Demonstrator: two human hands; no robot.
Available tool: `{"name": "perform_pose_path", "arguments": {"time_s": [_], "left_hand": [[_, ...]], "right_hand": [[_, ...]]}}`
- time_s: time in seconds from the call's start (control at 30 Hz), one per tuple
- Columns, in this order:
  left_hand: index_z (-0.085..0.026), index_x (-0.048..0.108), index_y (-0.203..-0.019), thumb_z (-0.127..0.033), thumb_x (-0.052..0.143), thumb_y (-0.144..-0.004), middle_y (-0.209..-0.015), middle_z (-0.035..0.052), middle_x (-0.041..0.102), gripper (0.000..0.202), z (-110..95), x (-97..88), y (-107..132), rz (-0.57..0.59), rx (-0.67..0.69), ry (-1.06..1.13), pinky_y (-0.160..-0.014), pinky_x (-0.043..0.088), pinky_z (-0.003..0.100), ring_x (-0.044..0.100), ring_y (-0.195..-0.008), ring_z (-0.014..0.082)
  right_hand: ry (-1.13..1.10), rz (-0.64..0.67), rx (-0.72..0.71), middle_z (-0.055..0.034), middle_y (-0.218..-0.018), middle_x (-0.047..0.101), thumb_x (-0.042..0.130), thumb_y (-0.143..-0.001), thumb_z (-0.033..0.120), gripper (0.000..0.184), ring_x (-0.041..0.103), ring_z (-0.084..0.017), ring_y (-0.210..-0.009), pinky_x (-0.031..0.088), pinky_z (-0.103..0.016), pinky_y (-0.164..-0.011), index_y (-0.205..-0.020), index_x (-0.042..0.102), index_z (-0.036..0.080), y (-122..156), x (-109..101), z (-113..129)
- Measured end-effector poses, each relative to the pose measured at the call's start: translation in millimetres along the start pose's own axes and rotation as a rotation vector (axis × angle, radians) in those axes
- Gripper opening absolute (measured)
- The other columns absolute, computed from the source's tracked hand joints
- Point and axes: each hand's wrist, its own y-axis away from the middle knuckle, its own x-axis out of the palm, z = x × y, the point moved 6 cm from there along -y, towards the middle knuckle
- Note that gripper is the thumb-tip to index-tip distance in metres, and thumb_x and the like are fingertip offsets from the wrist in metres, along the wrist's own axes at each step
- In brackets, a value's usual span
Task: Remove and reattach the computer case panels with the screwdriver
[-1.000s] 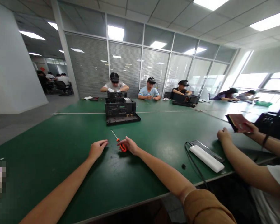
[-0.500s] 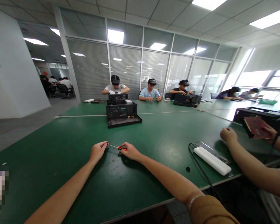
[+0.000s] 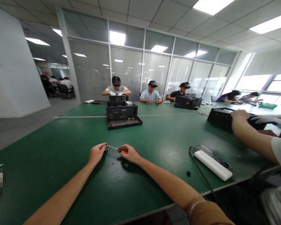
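Above the green tabletop (image 3: 84, 187), my right hand (image 3: 130, 153) is closed around the orange and black handle of a screwdriver (image 3: 119, 150). Its thin metal shaft points left toward my left hand (image 3: 97, 153). The left fingers are pinched together at the shaft's tip; whatever they hold there is too small to make out. Beyond both hands stands an opened black computer case (image 3: 122, 112), its side panel lying flat in front of it.
On the right lie a white power strip (image 3: 212, 165) with a black cable, a clear-and-dark flat piece (image 3: 210, 153) and a small black ring (image 3: 188, 173). A neighbour's arm (image 3: 250, 134) reaches to another black case (image 3: 221, 118). Several people work across the table.
My hands and the screwdriver have barely moved. At the right, the neighbour's hand has shifted onto the black case, which now sits further left; the dark red board is mostly out of sight.
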Motion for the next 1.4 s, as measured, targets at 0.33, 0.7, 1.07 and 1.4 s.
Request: {"name": "perform_pose_path", "arguments": {"time_s": [0.33,0.7,1.07,1.4], "left_hand": [[-0.017,0.065,-0.096,-0.038,0.052,-0.072,-0.087,0.0070,0.069,0.035,-6.0,-2.2,3.2,-0.016,0.018,-0.070,-0.083,0.048,0.034,0.064,-0.085,0.0218],[-0.021,0.067,-0.093,-0.041,0.052,-0.071,-0.095,0.0049,0.067,0.033,-1.3,-4.9,0.7,-0.046,0.053,-0.189,-0.085,0.047,0.034,0.062,-0.091,0.0223],[-0.020,0.067,-0.095,-0.042,0.049,-0.074,-0.097,0.0057,0.067,0.035,-5.7,-4.1,2.5,-0.060,0.082,-0.240,-0.087,0.046,0.034,0.061,-0.093,0.0219],[-0.018,0.066,-0.098,-0.037,0.046,-0.077,-0.100,0.0051,0.066,0.034,-8.6,-4.9,2.8,-0.055,0.099,-0.325,-0.088,0.044,0.029,0.060,-0.096,0.0191]], "right_hand": [[0.210,-0.101,-0.101,-0.0045,-0.097,0.059,0.055,-0.074,0.017,0.025,0.056,-0.014,-0.089,0.044,-0.027,-0.083,-0.098,0.062,0.019,4.2,-7.9,16.2],[0.285,-0.088,-0.084,-0.0048,-0.095,0.059,0.061,-0.074,0.031,0.027,0.055,-0.014,-0.086,0.043,-0.026,-0.078,-0.097,0.059,0.018,4.0,-0.6,14.0],[0.349,-0.111,-0.123,-0.0048,-0.090,0.061,0.050,-0.082,0.030,0.021,0.054,-0.014,-0.085,0.041,-0.027,-0.080,-0.094,0.062,0.018,7.1,-3.7,23.4],[0.348,-0.079,-0.090,-0.0057,-0.093,0.063,0.055,-0.075,0.020,0.025,0.057,-0.013,-0.082,0.043,-0.023,-0.073,-0.100,0.056,0.015,9.9,12.8,20.1]]}}
